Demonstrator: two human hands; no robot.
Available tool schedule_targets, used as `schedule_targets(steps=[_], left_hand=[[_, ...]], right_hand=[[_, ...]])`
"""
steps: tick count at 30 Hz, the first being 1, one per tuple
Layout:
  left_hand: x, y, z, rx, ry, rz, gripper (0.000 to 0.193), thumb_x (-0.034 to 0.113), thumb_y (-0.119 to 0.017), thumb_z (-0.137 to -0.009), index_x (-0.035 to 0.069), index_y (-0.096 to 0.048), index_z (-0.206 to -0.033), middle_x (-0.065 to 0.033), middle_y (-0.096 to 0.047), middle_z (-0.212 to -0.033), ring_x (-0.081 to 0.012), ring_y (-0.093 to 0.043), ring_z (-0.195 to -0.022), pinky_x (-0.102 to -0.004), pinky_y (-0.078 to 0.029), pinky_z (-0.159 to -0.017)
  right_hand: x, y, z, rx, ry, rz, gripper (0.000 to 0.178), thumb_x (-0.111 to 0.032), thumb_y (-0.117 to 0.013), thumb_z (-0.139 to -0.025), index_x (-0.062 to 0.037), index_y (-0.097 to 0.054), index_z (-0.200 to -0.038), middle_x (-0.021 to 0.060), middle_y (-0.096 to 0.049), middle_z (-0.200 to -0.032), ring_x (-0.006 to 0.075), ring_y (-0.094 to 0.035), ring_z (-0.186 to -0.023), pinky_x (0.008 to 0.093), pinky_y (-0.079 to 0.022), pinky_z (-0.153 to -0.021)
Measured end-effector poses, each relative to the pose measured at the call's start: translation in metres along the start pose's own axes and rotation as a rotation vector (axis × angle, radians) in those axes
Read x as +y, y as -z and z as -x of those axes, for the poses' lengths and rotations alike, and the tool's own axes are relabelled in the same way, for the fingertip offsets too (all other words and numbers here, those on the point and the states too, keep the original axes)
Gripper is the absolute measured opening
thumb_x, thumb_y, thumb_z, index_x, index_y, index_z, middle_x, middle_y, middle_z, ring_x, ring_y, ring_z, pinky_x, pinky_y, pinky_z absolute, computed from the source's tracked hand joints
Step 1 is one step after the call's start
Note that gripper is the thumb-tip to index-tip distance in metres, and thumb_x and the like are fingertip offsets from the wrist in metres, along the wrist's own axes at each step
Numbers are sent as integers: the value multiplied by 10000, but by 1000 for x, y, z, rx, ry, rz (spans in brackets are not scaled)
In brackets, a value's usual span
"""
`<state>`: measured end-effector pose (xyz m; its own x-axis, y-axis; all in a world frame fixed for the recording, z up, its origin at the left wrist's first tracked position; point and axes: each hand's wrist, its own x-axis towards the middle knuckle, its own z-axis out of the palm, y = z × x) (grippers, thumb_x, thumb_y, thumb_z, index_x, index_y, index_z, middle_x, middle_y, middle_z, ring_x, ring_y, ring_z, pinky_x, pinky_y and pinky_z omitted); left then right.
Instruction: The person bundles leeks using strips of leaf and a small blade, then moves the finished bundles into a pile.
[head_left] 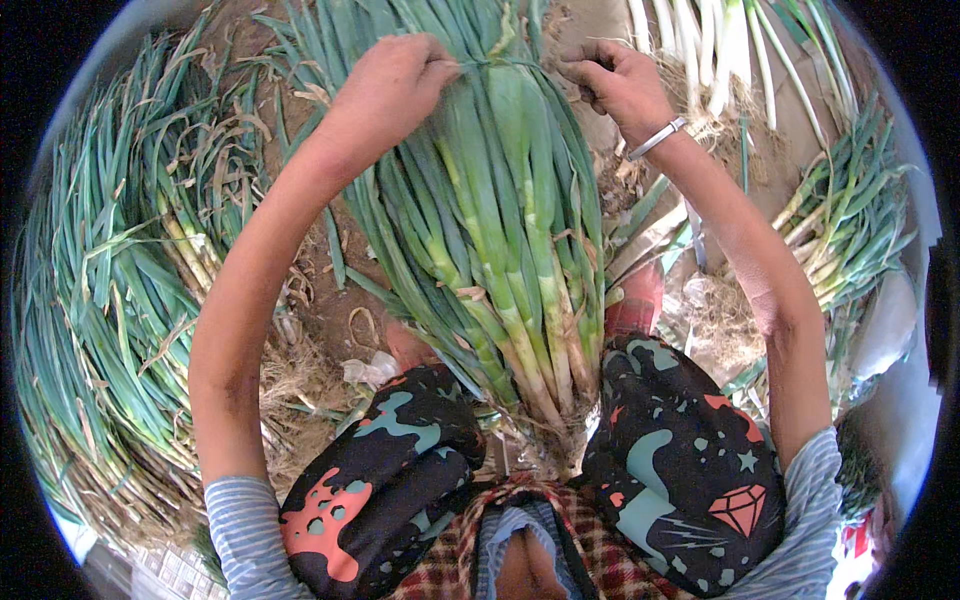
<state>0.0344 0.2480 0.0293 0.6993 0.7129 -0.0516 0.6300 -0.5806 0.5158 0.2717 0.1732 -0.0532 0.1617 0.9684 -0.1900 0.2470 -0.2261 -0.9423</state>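
Note:
A big bundle of green onions [510,230] lies lengthwise between my knees, its pale root ends toward me and its green leaves pointing away. Across the leaves, near the far end, runs a thin green tie [492,62]. At the left side of the bundle my left hand [405,80] is closed in a pinch on the tie. My right hand [625,88], with a metal bracelet [656,138] at its wrist, is held just off the bundle's right side. Its thumb and fingers are pinched together; whatever they hold is too small to make out.
A large pile of untrimmed green onions [110,290] fills the left side. Peeled white-stemmed onions [725,50] lie at the far right, with another leafy bunch [850,220] nearer. Root scraps and dry leaves litter the soil [345,240]. My knees in patterned trousers [690,470] flank the bundle.

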Motion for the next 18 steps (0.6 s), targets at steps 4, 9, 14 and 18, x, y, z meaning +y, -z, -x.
schedule_targets(steps=[4,9,14,18], left_hand=[[6,4,6,-45,-50,-94,297,267,-622,-767,-14,-551,-834,-189,-573,-801,-326,-563,-774,-379,-446,-700],[7,-4,5,-47,-10,-190,246,186,-615,-739,-5,-535,-871,-212,-562,-759,-355,-573,-717,-398,-454,-669],[7,-5,5,127,-317,-549,168,181,-605,-786,57,-563,-891,-137,-575,-776,-337,-560,-788,-401,-459,-684],[2,3,-1,153,-420,-734,148,181,-586,-812,52,-556,-880,-128,-583,-767,-340,-562,-786,-412,-454,-674]], right_hand=[[19,13,29,30,-199,-31,208,-129,-627,-767,12,-636,-920,3,-558,-652,65,-479,-529,208,-378,-483],[56,33,66,42,-219,-39,189,-145,-631,-750,-2,-651,-871,21,-584,-677,71,-496,-544,207,-399,-498],[87,71,106,55,-221,329,225,-201,-606,-767,9,-644,-841,29,-554,-591,96,-486,-495,244,-391,-450],[112,115,141,-108,-368,519,326,-342,-586,-739,-43,-681,-831,131,-647,-688,268,-637,-673,353,-489,-673]])
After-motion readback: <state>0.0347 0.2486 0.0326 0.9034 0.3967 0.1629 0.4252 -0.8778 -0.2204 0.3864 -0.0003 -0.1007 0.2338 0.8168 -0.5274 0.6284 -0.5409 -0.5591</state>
